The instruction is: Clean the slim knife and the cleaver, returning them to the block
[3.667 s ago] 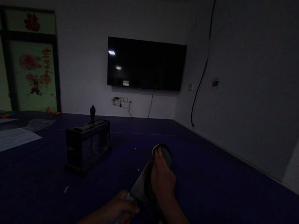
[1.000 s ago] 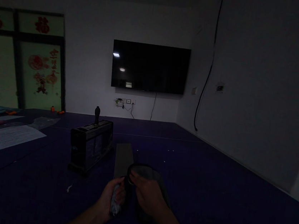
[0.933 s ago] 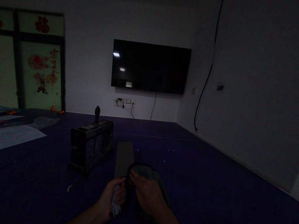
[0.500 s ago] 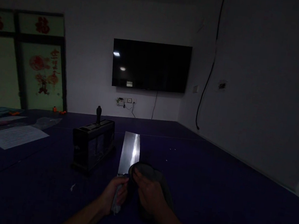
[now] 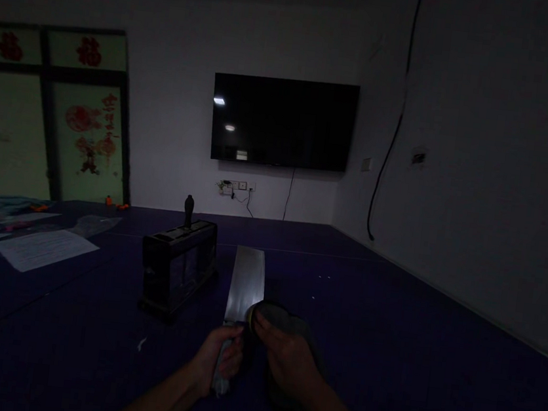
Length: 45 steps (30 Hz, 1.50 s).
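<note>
My left hand (image 5: 226, 357) is closed round the pale, wrapped handle of a cleaver (image 5: 248, 278). Its broad metal blade points away from me over the purple tabletop. Just to the right, my right hand (image 5: 286, 355) grips a dark grey cloth (image 5: 285, 318) with fingers bent over it. The cloth's rounded edge meets the right side of the blade near the handle, and its lower part hangs beneath my right hand and forearm. To the left of the blade stands a black box-shaped device (image 5: 178, 267) with an upright knob handle on top.
Papers (image 5: 46, 249) and clear plastic (image 5: 96, 226) lie on the left of the purple table (image 5: 386, 350). Small orange items (image 5: 116, 204) sit at its far edge. A television (image 5: 283, 122) hangs on the wall ahead, and a black cable (image 5: 388, 159) dangles at right.
The whole view has shifted, so everything appears slightly farther right. The bright glare on the blade has dimmed. Both hands keep their holds, with the cloth still beside the blade's base.
</note>
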Tool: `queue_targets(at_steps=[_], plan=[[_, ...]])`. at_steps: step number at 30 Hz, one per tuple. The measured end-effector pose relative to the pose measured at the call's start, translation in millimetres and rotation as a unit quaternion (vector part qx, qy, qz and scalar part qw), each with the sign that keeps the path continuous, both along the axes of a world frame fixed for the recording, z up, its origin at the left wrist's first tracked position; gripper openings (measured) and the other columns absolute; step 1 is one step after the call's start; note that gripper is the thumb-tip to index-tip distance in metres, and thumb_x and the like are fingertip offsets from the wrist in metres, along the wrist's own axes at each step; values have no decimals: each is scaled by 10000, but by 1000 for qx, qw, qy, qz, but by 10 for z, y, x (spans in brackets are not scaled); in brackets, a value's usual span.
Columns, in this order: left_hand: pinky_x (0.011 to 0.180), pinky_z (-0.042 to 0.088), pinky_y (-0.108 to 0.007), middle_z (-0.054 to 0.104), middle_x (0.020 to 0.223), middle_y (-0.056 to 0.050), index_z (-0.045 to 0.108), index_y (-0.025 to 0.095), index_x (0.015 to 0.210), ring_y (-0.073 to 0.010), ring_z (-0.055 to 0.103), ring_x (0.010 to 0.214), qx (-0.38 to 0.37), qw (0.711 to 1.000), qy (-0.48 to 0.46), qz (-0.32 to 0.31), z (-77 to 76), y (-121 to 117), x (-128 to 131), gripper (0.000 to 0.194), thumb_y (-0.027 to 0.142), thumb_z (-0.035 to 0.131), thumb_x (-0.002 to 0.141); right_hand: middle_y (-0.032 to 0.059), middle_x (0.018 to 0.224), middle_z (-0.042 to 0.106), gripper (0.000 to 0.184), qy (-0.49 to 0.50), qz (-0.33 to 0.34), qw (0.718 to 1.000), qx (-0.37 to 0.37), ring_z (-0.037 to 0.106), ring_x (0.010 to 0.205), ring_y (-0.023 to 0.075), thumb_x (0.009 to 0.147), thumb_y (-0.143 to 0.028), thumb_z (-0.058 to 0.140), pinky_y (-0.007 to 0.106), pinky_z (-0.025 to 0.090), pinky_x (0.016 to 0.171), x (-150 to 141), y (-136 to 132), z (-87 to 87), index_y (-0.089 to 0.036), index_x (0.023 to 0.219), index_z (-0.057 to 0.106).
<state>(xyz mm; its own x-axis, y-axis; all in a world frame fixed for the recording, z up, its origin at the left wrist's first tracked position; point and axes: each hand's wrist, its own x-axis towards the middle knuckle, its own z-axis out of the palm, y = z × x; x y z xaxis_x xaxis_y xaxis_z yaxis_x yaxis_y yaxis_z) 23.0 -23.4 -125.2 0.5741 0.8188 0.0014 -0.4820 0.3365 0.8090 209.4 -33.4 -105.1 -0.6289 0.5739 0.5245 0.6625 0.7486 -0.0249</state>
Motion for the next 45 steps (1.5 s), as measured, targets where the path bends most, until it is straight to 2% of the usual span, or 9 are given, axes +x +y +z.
queue_targets(at_steps=[3, 11, 16, 22, 32, 41, 45], plan=[[290, 127, -179, 275, 321, 93, 418, 172, 511, -37, 174, 237, -8, 1000, -10, -3, -13, 8, -5, 340, 360, 596, 731, 51, 1410, 379, 632, -12, 23, 999, -22, 518, 1170, 166, 739, -35, 362, 295, 457, 941, 89, 34, 35, -182, 1350, 423], [282, 114, -178, 313, 348, 97, 449, 169, 581, -39, 163, 242, -18, 999, -31, -21, -23, 28, -16, 273, 330, 625, 715, 54, 1417, 363, 617, 2, 5, 999, -37, 486, 1202, 163, 757, -30, 362, 299, 443, 957, 129, 82, 13, -177, 1353, 414], [291, 120, -177, 311, 359, 99, 446, 172, 606, -40, 176, 246, -19, 999, -33, -32, -17, 12, -20, 255, 318, 606, 741, 77, 1395, 396, 634, -5, -23, 999, -27, 555, 1127, 184, 726, -24, 392, 289, 485, 895, 88, 67, -7, -174, 1340, 437], [295, 117, -174, 312, 366, 100, 443, 175, 619, -38, 177, 250, -18, 999, -35, -36, -30, 5, -12, 250, 314, 605, 748, 87, 1378, 426, 594, -37, -52, 998, -9, 656, 949, 201, 752, -57, 392, 291, 541, 779, 55, 44, -16, -183, 1328, 461], [283, 120, -174, 321, 352, 99, 448, 171, 595, -36, 181, 243, -17, 998, -24, -47, -12, 10, -2, 277, 328, 632, 730, 61, 1396, 402, 588, -35, -14, 999, -19, 564, 1117, 180, 770, -50, 385, 282, 488, 887, 39, 3, 5, -191, 1338, 444], [283, 141, -171, 325, 356, 103, 428, 182, 599, -39, 179, 241, -19, 998, -5, -55, -26, 11, 12, 275, 318, 624, 736, 88, 1403, 382, 614, -19, -81, 996, -27, 601, 1061, 198, 744, -26, 378, 296, 501, 871, 61, 28, 39, -155, 1342, 438], [281, 141, -171, 331, 351, 103, 433, 181, 597, -37, 177, 236, -17, 998, 2, -55, -12, -5, 19, 274, 319, 629, 731, 94, 1395, 400, 623, -8, -86, 996, -15, 597, 1069, 203, 726, -17, 375, 305, 500, 879, 65, 32, 23, -135, 1334, 446]])
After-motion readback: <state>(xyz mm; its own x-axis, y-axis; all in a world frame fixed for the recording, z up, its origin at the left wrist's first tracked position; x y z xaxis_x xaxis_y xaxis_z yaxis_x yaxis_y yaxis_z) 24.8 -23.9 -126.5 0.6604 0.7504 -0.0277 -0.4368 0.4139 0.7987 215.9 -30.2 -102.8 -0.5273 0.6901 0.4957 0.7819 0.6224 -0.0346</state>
